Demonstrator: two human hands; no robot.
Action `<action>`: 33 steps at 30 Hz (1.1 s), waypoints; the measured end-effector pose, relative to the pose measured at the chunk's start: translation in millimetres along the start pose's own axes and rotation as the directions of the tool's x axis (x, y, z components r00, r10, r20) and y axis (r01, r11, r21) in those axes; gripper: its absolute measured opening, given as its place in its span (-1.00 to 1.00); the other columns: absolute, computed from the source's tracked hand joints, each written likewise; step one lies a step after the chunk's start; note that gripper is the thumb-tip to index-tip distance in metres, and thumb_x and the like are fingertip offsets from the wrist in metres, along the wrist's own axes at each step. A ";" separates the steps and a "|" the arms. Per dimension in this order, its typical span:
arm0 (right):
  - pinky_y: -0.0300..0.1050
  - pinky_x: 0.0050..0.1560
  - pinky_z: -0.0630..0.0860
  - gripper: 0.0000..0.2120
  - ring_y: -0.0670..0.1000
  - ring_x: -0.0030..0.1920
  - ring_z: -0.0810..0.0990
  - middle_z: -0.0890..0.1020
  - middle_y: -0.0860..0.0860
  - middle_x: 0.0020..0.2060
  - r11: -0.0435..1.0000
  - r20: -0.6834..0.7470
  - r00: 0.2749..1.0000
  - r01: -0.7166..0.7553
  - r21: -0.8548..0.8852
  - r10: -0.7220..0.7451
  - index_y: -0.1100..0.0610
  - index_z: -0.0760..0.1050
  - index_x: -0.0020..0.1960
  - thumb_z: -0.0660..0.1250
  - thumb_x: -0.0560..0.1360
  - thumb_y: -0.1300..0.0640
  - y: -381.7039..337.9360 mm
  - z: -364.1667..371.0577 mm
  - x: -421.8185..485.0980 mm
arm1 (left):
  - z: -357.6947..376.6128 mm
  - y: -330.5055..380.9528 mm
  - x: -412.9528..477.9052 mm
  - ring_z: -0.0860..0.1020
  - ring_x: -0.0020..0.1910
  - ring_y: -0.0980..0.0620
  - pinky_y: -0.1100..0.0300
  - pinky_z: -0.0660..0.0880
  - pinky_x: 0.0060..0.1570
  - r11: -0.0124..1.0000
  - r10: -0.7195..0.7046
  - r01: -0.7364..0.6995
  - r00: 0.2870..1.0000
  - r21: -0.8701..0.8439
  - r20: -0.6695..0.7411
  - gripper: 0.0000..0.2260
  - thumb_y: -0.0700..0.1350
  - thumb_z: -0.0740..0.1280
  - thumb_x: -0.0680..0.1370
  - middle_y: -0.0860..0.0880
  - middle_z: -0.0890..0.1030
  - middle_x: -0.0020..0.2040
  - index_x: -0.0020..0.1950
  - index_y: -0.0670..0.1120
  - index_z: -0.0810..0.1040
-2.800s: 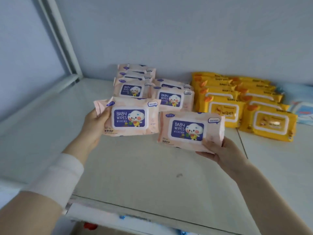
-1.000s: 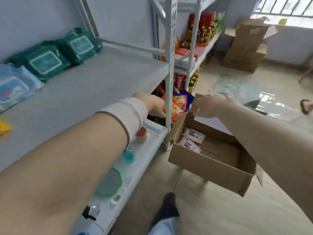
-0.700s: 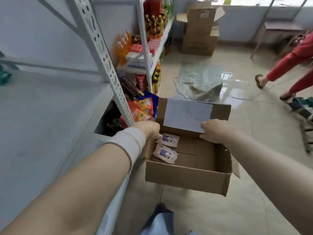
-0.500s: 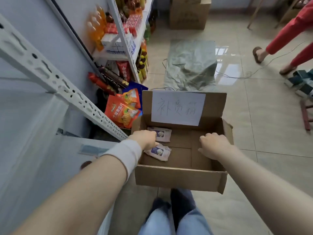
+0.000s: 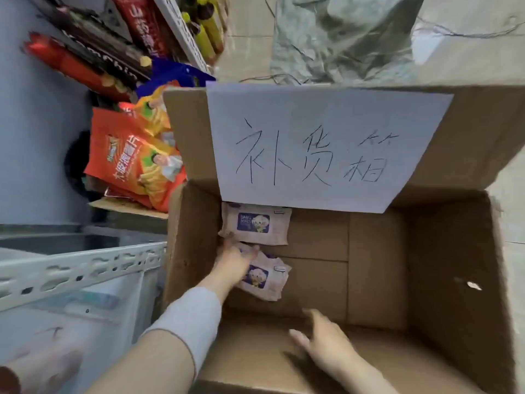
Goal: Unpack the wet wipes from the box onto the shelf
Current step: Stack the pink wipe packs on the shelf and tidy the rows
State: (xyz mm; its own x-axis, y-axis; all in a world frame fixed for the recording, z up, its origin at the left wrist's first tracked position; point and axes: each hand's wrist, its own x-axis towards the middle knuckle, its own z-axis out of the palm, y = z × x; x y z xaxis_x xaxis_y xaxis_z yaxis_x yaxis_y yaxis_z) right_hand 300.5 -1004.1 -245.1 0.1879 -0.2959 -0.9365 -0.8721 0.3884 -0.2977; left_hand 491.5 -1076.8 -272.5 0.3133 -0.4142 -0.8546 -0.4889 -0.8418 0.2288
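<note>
I look down into an open cardboard box with a handwritten paper sign on its far flap. Two pink baby-wipes packs lie on its floor at the left: a far pack and a near pack. My left hand, with a white band on the wrist, is deep in the box and lies on the left end of the near pack, fingers over its edge. My right hand hovers inside the box near the front wall, fingers spread and holding nothing.
A white metal shelf rail runs at the left, with a clear bin under it. Orange snack bags and dark packets crowd the lower shelf beside the box. Crumpled plastic sheeting lies on the tiled floor behind.
I placed two packs on the shelf, then turned to the box. My view has dropped close over it; my left hand has reached down onto the near pack, and my right hand has moved inside.
</note>
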 end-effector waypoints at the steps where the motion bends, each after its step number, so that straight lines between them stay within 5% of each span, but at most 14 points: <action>1: -0.21 0.26 0.32 -0.21 0.03 0.33 0.41 0.43 0.02 0.34 0.999 0.009 1.000 -0.009 0.054 0.009 0.10 0.22 0.43 0.14 0.38 -0.38 0.9 4.9 30.5 | 5.2 -0.5 29.3 0.39 0.33 -0.16 -0.05 0.34 0.33 0.999 -0.012 0.010 0.997 -0.036 -0.074 -0.39 0.10 0.30 0.50 -0.15 0.37 0.38 0.46 -0.07 0.18; 6: -0.18 0.17 0.40 -0.23 0.05 0.29 0.46 0.46 0.04 0.32 0.855 -0.032 0.999 -0.019 0.519 0.041 0.12 0.27 0.42 0.38 0.36 -0.24 -25.4 25.8 128.0 | 13.8 2.9 106.4 0.34 0.35 -0.17 0.00 0.36 0.27 1.000 -0.001 0.000 0.952 -0.004 -0.305 -0.36 0.02 0.31 0.53 -0.18 0.30 0.40 0.48 -0.14 0.08; 10: -0.19 -0.09 0.45 -0.69 0.09 0.05 0.61 0.60 0.03 -0.06 0.716 -0.136 0.970 -0.052 0.696 0.203 0.12 0.49 0.04 0.48 0.37 0.05 -32.4 27.6 148.6 | 21.1 1.2 120.1 0.33 0.35 -0.18 -0.02 0.35 0.30 1.000 0.004 -0.012 0.925 -0.018 -0.380 -0.27 0.05 0.38 0.46 -0.20 0.32 0.38 0.47 -0.16 0.08; 12: -0.18 -0.13 0.46 -0.79 0.03 -0.08 0.60 0.58 -0.02 -0.16 0.681 -0.058 0.986 -0.066 0.729 0.157 0.07 0.51 -0.01 0.44 0.41 0.05 -32.5 24.0 147.4 | 21.0 1.5 120.2 0.33 0.36 -0.17 0.02 0.34 0.30 0.995 0.000 -0.035 0.930 -0.090 -0.368 -0.21 0.03 0.44 0.42 -0.20 0.33 0.38 0.46 -0.20 0.08; 15: -0.20 -0.11 0.50 -0.64 0.02 -0.02 0.60 0.64 0.04 0.01 0.636 0.088 0.990 -0.139 0.759 0.112 0.14 0.50 0.19 0.39 0.45 0.02 -30.0 21.4 140.2 | 15.9 -0.6 122.1 0.44 0.30 -0.13 0.08 0.42 0.21 0.982 0.019 -0.069 0.960 -0.173 -0.279 -0.26 0.01 0.48 0.39 -0.14 0.43 0.33 0.43 -0.20 0.20; 18: -0.09 0.08 0.51 -0.53 0.05 0.10 0.59 0.61 0.04 0.14 0.687 0.093 0.989 -0.147 0.712 0.115 0.10 0.41 0.31 0.37 0.45 -0.03 -22.8 20.7 136.0 | 9.5 1.4 121.2 0.52 0.21 -0.10 -0.03 0.50 0.17 0.961 0.006 -0.034 0.995 -0.275 -0.103 -0.43 -0.04 0.49 0.38 -0.11 0.52 0.26 0.32 -0.13 0.38; 22: 0.04 0.19 0.50 -0.51 0.06 0.12 0.57 0.59 0.04 0.16 0.649 0.101 0.987 -0.159 0.744 0.126 0.05 0.34 0.36 0.32 0.48 -0.06 -16.0 26.9 132.7 | 7.9 3.8 117.3 0.57 0.11 -0.06 0.09 0.55 -0.04 0.894 0.038 -0.005 0.997 -0.448 0.063 -0.58 -0.10 0.44 0.44 -0.09 0.59 0.17 0.26 -0.09 0.46; 27: 0.00 0.01 0.60 -0.58 0.11 0.08 0.58 0.57 0.09 0.12 0.493 0.089 0.987 -0.146 0.858 0.137 0.08 0.41 0.24 0.43 0.43 0.17 -15.7 32.0 131.8 | 9.9 1.2 108.4 0.60 0.08 -0.10 -0.09 0.51 0.17 0.861 0.066 0.008 0.990 -0.509 0.126 -0.66 0.00 0.39 0.47 -0.11 0.64 0.08 0.20 -0.08 0.52; 33: -0.15 -0.12 0.59 -0.74 0.09 0.03 0.58 0.59 0.10 0.05 0.451 0.094 0.992 -0.124 0.884 0.087 0.13 0.45 0.12 0.39 0.46 0.21 -21.2 24.2 111.6 | 0.9 -0.8 82.7 0.62 -0.04 -0.04 0.01 0.56 0.01 0.806 0.104 -0.086 0.995 -0.585 -0.004 -0.71 -0.03 0.35 0.51 -0.09 0.64 0.03 0.19 -0.11 0.50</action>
State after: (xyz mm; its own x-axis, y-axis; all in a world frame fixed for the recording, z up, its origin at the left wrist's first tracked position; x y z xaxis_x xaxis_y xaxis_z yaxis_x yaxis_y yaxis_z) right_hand 350.9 -1024.2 -347.8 0.1528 -0.1772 -0.9723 -0.0174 0.9832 -0.1819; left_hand 517.1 -1110.1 -343.8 0.2641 -0.5005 -0.8245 0.0555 -0.8455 0.5310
